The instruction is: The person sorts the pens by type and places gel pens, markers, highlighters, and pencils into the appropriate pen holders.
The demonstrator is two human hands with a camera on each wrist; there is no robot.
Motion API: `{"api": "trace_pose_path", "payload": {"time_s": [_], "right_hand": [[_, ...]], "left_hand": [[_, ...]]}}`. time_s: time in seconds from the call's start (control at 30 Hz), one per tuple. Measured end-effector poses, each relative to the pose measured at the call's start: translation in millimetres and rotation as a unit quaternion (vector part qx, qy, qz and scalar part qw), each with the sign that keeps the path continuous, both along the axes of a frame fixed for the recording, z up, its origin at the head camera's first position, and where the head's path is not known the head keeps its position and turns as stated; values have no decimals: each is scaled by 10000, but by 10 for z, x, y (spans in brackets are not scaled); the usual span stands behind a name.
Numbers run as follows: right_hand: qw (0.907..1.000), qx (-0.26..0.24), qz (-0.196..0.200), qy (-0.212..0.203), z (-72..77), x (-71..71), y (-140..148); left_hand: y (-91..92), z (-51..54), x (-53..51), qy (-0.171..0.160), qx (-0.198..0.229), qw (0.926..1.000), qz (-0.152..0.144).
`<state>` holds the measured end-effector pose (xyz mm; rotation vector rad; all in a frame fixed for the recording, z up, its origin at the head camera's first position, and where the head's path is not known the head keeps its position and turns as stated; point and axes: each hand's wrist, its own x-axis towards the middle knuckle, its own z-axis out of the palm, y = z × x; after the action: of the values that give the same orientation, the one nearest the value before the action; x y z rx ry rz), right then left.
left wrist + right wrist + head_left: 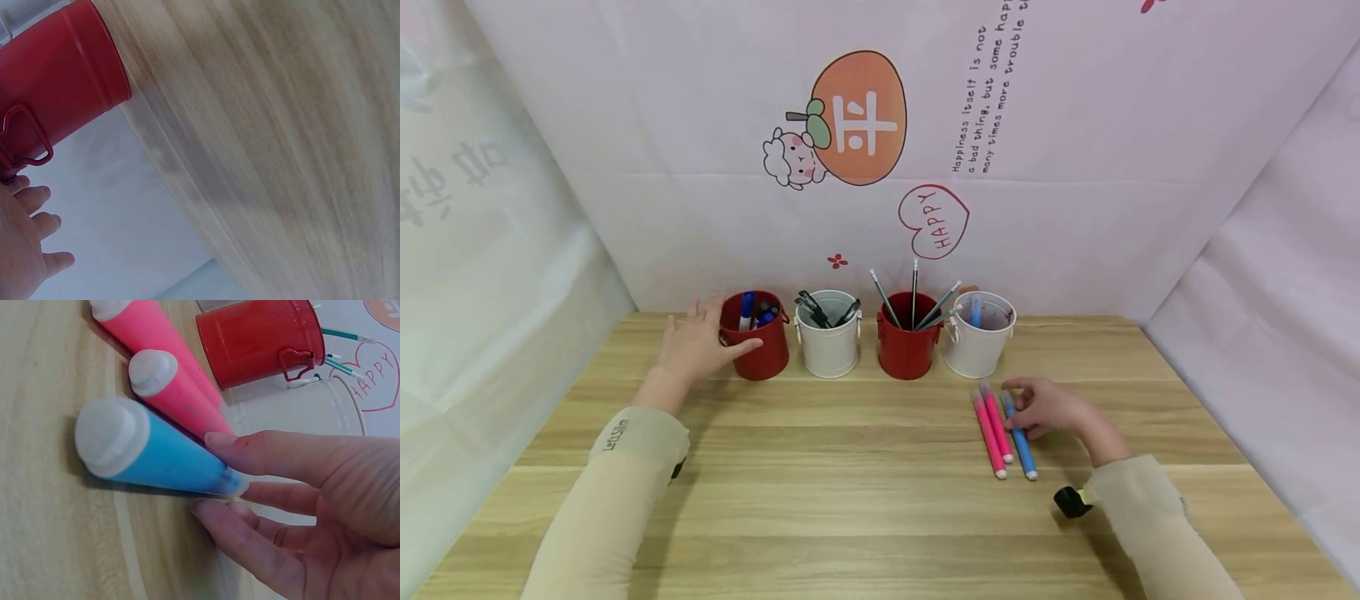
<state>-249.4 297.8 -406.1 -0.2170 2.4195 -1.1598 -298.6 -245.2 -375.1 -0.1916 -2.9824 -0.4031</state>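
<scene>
In the head view, my left hand [694,343] lies at the left side of a red bucket [763,354] of markers, fingers spread and thumb across its front. The left wrist view shows those fingertips [47,224] beside the handle of the red bucket [53,81]. My right hand [1051,408] is at a blue marker [1022,446] lying on the table. In the right wrist view, thumb and fingers stand either side of the narrow end of the blue marker [162,456], with no clear grip. Two pink markers [988,433] lie just left of it.
Right of the left red bucket stand a white bucket [831,354] of black pens, a red bucket [906,354] of pencils and a white bucket [977,354] with a blue marker inside. A printed cloth [1052,242] hangs behind the wooden table [820,508].
</scene>
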Motion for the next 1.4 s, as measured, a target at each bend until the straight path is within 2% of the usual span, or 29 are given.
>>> {"api": "trace_pose_path", "payload": {"time_s": [0.6,0.9,1.17,1.4], "right_hand": [[9999,145,-21,72,-12,-24,-9],[9998,-112,-130,58,26,-21,45],[9988,-309,-178,347,91,-31,87],[9957,-728,-184,548,162,-39,121]], "left_hand": [[6,-12,-6,9,42,10000,5],[3,-15,-6,-46,72,10000,6],[-4,-8,-3,-66,42,10000,2],[-5,-13,1,-50,4,10000,-3]]}}
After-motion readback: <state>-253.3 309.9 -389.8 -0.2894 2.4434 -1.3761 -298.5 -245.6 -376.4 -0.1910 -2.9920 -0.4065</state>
